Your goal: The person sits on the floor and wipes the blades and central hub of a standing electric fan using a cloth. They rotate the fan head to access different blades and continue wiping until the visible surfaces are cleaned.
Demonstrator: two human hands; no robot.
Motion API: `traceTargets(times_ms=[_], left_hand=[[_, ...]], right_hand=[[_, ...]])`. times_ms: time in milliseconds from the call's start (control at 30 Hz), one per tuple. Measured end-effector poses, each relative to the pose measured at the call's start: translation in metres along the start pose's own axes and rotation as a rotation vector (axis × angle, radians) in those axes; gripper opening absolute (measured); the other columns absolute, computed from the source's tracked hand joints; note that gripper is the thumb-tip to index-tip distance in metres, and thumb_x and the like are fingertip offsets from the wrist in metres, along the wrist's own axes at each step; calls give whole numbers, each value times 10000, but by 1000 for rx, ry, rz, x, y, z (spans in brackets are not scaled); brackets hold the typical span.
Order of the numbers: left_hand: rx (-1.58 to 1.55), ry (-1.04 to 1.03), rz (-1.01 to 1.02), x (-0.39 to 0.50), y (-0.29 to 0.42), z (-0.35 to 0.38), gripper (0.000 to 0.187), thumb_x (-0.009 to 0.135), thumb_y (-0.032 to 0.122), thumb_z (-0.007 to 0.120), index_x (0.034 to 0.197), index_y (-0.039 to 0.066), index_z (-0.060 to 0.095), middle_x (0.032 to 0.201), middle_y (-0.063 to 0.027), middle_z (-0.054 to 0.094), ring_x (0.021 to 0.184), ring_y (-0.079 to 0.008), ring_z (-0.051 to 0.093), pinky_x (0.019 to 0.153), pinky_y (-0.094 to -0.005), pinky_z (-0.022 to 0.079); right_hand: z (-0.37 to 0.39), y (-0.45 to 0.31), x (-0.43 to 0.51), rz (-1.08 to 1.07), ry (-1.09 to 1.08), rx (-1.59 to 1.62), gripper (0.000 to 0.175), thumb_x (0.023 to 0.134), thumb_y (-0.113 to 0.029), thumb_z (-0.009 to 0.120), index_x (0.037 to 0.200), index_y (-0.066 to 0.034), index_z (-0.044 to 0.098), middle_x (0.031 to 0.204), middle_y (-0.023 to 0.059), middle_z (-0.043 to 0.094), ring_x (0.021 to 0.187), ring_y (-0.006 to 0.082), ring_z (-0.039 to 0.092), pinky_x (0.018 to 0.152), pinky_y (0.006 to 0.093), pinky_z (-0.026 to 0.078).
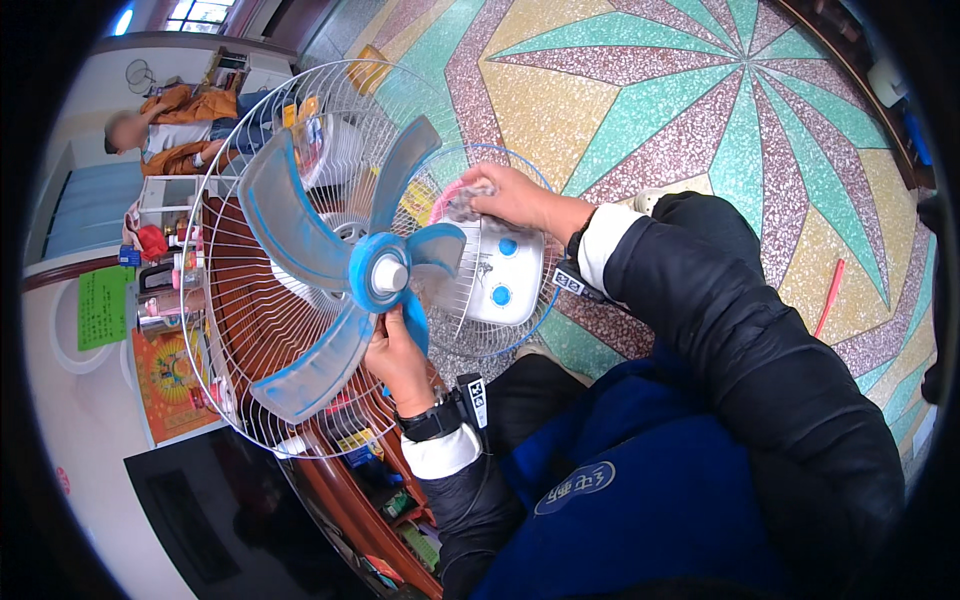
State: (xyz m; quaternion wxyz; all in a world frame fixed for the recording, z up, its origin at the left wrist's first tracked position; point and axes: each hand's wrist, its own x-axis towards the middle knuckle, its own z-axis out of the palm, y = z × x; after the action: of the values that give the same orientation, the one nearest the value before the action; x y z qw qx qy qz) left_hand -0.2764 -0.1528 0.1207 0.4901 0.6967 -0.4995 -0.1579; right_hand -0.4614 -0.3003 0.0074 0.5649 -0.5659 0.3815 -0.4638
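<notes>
A standing electric fan with its blades exposed is right before me. Its blue hub with a white cap carries greyish, dusty-looking blades. Behind them spreads the round rear wire guard. My left hand grips a blade's root just below the hub. A crumpled grey cloth with a pink edge is held in my right hand, close to the right-hand blade; contact is unclear. Lower down is the white fan base with blue knobs, overlapped by a blue-rimmed wire guard.
A reddish-brown wooden cabinet with filled shelves runs along the left, beside a black television. Bottles and cups stand beyond the guard. Another person is farther off. A red stick lies on the patterned terrazzo floor.
</notes>
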Motion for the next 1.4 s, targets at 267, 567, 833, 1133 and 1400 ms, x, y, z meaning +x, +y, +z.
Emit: traceTargets(times_ms=[267,567,833,1133,1400], left_hand=[[91,-75,-42,3,6,-6,285,901,161,589,1079,-61,608,1012,-77,645,902,-134,565,825,-276,438],[90,-74,-72,4,10,-2,311,907,188,584,1114,-43,601,1043,-77,637,936,-136,553,843,-280,429],[55,-76,-29,5,9,-4,306,911,183,579,1093,-62,605,1023,-75,643,928,-131,553,839,-276,430],[100,-72,-116,3,6,-6,288,911,168,577,1098,-50,600,1049,-73,632,943,-138,556,853,-277,424],[72,-66,-95,1,7,-3,269,908,138,577,1088,-62,600,1028,-65,629,927,-126,551,845,-270,426]], right_hand=[[28,-64,4,-413,-350,48,391,744,-91,652,1119,-48,551,1069,123,610,1050,244,575,893,330,438],[39,-69,12,-476,-291,82,231,727,-77,645,952,-36,617,947,114,647,924,246,620,800,331,472],[46,-56,10,-434,-221,210,186,738,-114,645,913,-50,645,892,85,668,857,212,638,765,307,487],[31,-55,16,-157,-319,512,200,854,-101,589,1033,-12,596,972,49,629,895,115,576,800,260,464],[36,-60,13,-463,-371,22,344,683,-79,711,1012,-86,608,990,108,645,947,288,607,788,362,467]])
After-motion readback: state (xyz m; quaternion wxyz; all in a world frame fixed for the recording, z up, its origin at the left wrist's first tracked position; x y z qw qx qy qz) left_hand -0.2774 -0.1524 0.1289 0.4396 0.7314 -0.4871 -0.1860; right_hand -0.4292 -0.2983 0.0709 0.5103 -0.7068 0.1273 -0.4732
